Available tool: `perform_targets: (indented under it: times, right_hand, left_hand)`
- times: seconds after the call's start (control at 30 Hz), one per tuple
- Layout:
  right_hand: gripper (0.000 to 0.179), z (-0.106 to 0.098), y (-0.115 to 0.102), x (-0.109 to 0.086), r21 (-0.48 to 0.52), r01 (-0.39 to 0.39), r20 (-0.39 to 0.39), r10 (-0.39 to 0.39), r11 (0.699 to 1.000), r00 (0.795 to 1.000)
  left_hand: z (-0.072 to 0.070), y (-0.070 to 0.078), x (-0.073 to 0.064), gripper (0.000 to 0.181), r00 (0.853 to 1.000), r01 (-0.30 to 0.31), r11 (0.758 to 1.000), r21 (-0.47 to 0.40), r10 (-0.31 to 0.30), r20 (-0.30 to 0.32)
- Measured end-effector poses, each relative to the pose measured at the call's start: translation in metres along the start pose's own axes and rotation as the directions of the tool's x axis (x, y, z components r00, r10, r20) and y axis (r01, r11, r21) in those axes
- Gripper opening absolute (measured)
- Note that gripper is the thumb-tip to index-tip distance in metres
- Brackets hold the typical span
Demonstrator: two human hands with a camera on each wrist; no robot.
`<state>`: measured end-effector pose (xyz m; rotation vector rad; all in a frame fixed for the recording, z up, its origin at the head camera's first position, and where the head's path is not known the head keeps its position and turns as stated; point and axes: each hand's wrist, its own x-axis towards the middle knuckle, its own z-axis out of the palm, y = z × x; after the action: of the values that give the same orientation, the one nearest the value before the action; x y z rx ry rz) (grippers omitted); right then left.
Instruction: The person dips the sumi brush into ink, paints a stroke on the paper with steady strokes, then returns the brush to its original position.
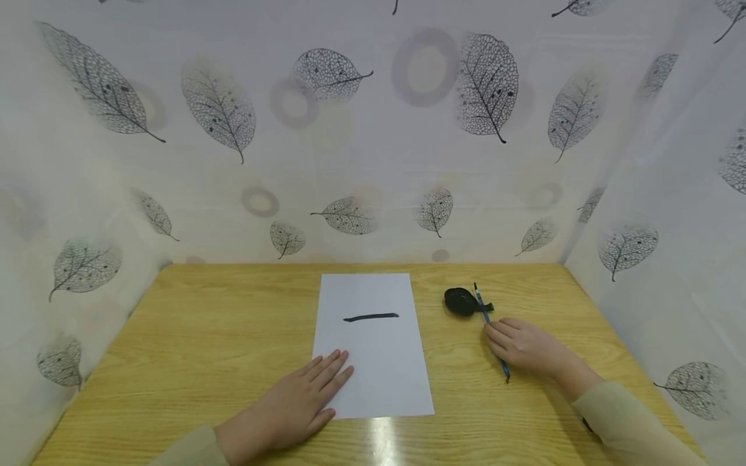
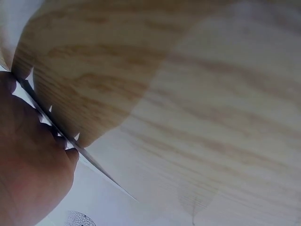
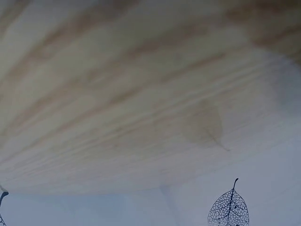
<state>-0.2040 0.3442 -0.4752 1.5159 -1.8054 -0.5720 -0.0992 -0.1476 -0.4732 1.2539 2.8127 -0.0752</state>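
A white sheet of paper (image 1: 373, 382) lies on the wooden table, with one short black brushstroke (image 1: 371, 317) across its upper half. My left hand (image 1: 300, 398) rests on the sheet's lower left edge, fingers stretched out over it. In the left wrist view the left hand (image 2: 35, 160) shows at the left, its fingers along the thin edge of the paper (image 2: 101, 169). To the right of the sheet, my right hand (image 1: 527, 346) pinches a blue-handled writing brush (image 1: 486, 315) by its middle. The brush's dark tip points away, over the narrow end of a black ink dish (image 1: 460, 302). The right wrist view shows no hand.
The wooden table (image 1: 221, 323) runs back to a pale curtain (image 1: 373, 149) printed with leaves, which also encloses both sides. A small dark object (image 1: 587, 425) peeks out by the right sleeve (image 1: 618, 411), mostly hidden.
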Motion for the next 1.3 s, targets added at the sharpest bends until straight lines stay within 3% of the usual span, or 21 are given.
perform_targets:
  times: [0.2, 0.5, 0.8, 0.97, 1.07, 1.3]
  right_hand:
    - [0.071, -0.002, 0.001, 0.0, -0.035, 0.026, 0.016, -0.026, 0.999, 1.0]
    - [0.063, -0.002, 0.002, 0.003, -0.032, 0.026, -0.048, -0.028, 0.999, 0.998]
    - [0.066, -0.009, 0.005, 0.013, -0.033, 0.006, -0.019, -0.007, 0.999, 1.0]
    - [0.063, -0.01, 0.008, 0.019, -0.03, -0.022, -0.058, 0.02, 0.999, 0.998]
    - [0.06, -0.011, 0.009, 0.024, -0.025, -0.039, -0.096, 0.036, 0.999, 0.995]
    - [0.052, -0.015, 0.012, 0.036, -0.031, -0.092, -0.136, 0.087, 0.995, 0.987]
  left_hand:
    - [0.0, 0.0, 0.0, 0.064, 1.0, -0.012, 1.0, 0.029, 0.013, -0.026]
    - [0.004, -0.004, -0.001, 0.064, 0.998, -0.021, 1.0, 0.023, 0.022, -0.053]
    - [0.01, -0.009, -0.001, 0.063, 0.995, -0.03, 0.998, 0.05, 0.035, -0.094]
    - [0.01, -0.012, -0.001, 0.062, 0.985, -0.045, 0.992, 0.114, 0.063, -0.16]
    - [0.005, -0.016, 0.001, 0.063, 0.978, -0.051, 0.988, 0.149, 0.079, -0.194]
    - [-0.02, -0.027, 0.004, 0.065, 0.976, -0.049, 0.98, 0.192, 0.087, -0.199]
